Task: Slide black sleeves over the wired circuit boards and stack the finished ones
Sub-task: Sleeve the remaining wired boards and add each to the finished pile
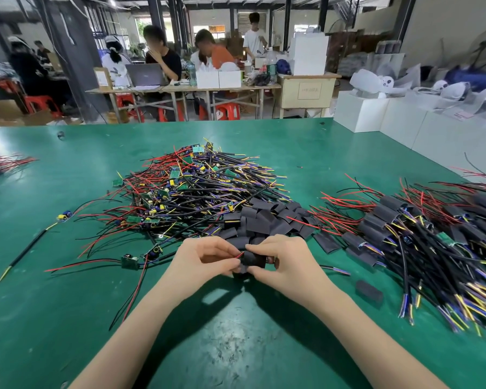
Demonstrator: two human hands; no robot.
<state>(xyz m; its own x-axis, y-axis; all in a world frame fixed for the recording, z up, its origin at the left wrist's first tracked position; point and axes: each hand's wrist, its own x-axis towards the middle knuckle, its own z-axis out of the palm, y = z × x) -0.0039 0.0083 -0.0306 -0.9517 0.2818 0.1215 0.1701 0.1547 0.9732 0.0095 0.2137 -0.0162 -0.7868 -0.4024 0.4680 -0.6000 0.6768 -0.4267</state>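
My left hand (205,255) and my right hand (281,261) meet over the green table (68,318), both pinching one black sleeve (252,260). Red wires stick out of the sleeve's left end between my left fingertips; the board inside is hidden. Behind my hands lies a heap of flat black sleeves (267,220). Further back is a big pile of bare wired circuit boards (191,189). To the right lies the stack of sleeved boards (410,234) with wires fanning out.
A loose green board with red wires (129,261) lies left of my hands. A single black sleeve (368,289) lies at the right front. White boxes (376,113) line the table's far right. People sit at tables beyond the far edge.
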